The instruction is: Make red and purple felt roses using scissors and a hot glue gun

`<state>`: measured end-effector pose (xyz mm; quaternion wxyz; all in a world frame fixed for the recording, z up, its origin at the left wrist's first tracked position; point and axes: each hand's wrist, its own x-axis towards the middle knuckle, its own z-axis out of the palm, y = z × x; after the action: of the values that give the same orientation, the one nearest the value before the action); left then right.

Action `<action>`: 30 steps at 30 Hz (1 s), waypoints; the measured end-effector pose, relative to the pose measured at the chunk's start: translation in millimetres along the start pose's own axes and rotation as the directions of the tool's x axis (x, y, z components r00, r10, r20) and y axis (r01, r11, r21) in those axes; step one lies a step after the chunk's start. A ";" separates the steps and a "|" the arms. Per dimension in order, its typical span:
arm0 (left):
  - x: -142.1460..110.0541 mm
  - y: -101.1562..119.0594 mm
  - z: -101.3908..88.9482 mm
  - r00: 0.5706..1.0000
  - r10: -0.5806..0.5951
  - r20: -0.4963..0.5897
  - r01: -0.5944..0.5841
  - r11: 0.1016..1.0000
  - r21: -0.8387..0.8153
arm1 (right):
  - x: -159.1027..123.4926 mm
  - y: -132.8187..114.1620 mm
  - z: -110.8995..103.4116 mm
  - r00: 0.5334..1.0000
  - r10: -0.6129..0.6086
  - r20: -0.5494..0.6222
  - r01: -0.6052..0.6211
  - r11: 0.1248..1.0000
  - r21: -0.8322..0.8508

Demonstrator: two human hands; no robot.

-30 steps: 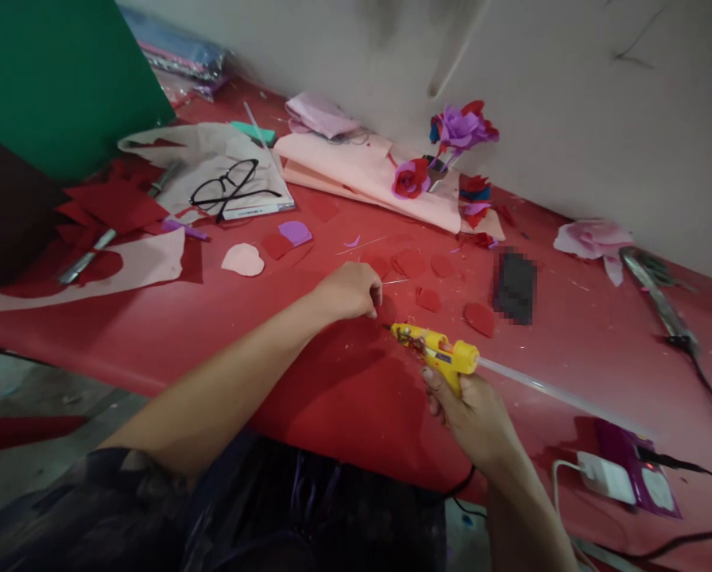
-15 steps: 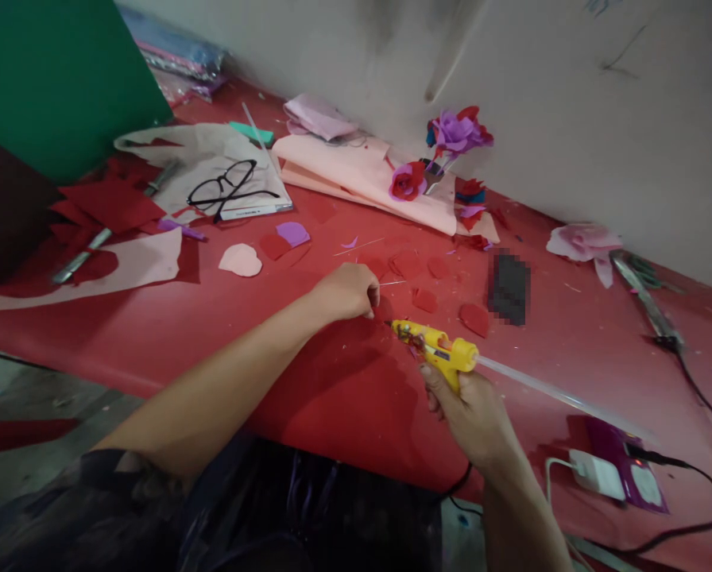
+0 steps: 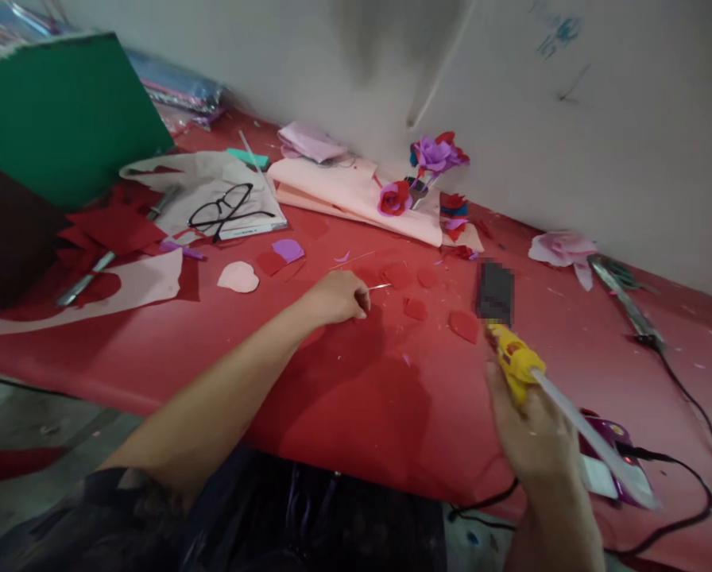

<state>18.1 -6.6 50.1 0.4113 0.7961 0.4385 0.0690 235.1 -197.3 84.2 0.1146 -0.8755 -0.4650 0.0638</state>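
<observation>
My right hand is wrapped around the handle of a yellow glue gun, with a long clear glue stick sticking out of its back. The gun's nose points at a dark pixelated object on the table. My left hand is closed in a pinch over the red table, and a thin pale stick juts out from its fingers to the right. Red petal-shaped pieces lie between the two hands. Whatever else the left fingertips hold is hidden.
Behind the hands are folded pink sheets and red-and-purple flowers. Glasses, red squares and a pink heart-shaped piece lie left. Right are a pink flower, a cabled tool and a purple power strip.
My right hand has carried the glue gun away from the left hand, to the right toward the dark object. The left hand stays pinched in nearly the same place. The view has shifted slightly.
</observation>
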 end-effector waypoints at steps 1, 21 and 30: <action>-0.7 -2.6 -5.1 0.997 0.000 -0.072 -0.003 0.999 -0.045 | 4.1 4.2 -0.9 0.998 0.046 -0.037 -0.048 0.996 -0.074; -21.7 16.9 -8.0 0.974 0.202 -0.106 -0.224 0.935 -0.275 | 53.1 -95.6 20.2 0.819 -0.516 0.252 0.242 0.709 0.663; -17.4 12.6 -8.5 0.912 0.215 -0.349 -0.295 0.935 -0.196 | 64.1 -87.6 47.5 0.931 -0.290 0.222 -0.048 0.507 0.861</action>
<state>11.6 -18.2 69.0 0.4164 0.7680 0.3792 0.3049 190.5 -90.1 60.7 0.4524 -0.6446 -0.4463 0.4251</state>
